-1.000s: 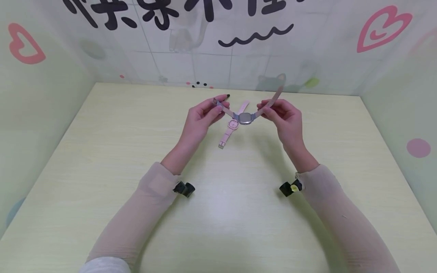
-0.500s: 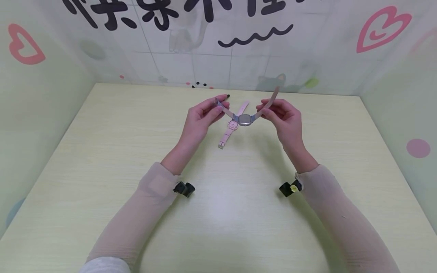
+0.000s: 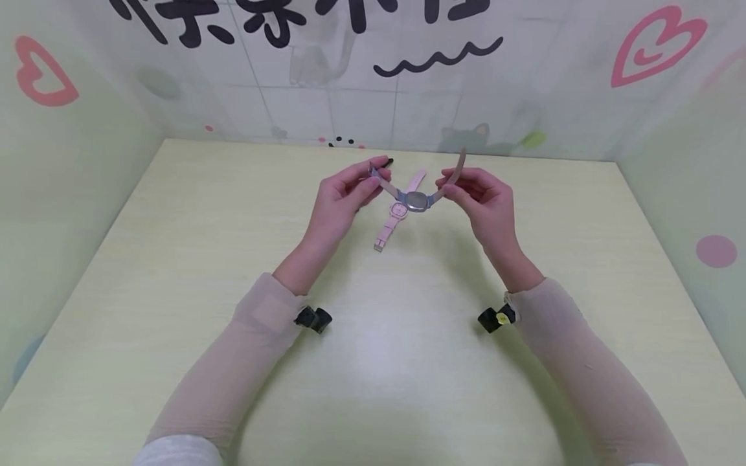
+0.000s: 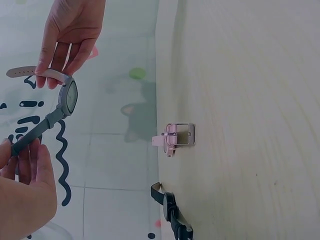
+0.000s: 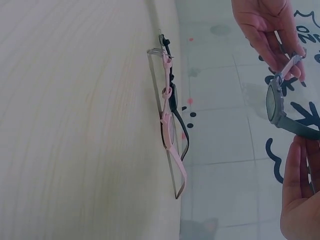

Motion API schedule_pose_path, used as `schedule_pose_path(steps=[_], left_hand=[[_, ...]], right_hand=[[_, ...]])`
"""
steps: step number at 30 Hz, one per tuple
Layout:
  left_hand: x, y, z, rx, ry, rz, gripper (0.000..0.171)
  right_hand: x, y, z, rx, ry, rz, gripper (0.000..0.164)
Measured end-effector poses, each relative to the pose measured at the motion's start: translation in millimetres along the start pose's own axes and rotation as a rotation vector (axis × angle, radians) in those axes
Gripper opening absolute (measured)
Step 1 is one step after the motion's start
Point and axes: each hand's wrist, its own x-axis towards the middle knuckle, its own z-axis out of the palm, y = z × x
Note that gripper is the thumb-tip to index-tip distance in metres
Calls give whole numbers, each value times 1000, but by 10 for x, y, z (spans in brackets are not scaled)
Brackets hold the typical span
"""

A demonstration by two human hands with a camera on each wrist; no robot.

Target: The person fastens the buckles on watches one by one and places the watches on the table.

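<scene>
From my head, my left hand covers nearly all of the black watch by the back edge of the table. The grey-blue watch I hold has its dial turned from that view, and overlaps the strap of the pink watch, whose dial marks are too small for me to read. The right wrist view crops my right hand; the head view cuts off the lettering on top.
</scene>
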Motion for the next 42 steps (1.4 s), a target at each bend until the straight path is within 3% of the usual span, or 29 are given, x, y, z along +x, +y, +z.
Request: schedule_pose_path(steps=[29,42], left_hand=[[30,2,26,13,10,4,35],[42,-24,41,-8,4,-5,35]], right_hand=[[34,-2,-24,-145,-12,29,25],[13,7,-25,-148,-17,26,26]])
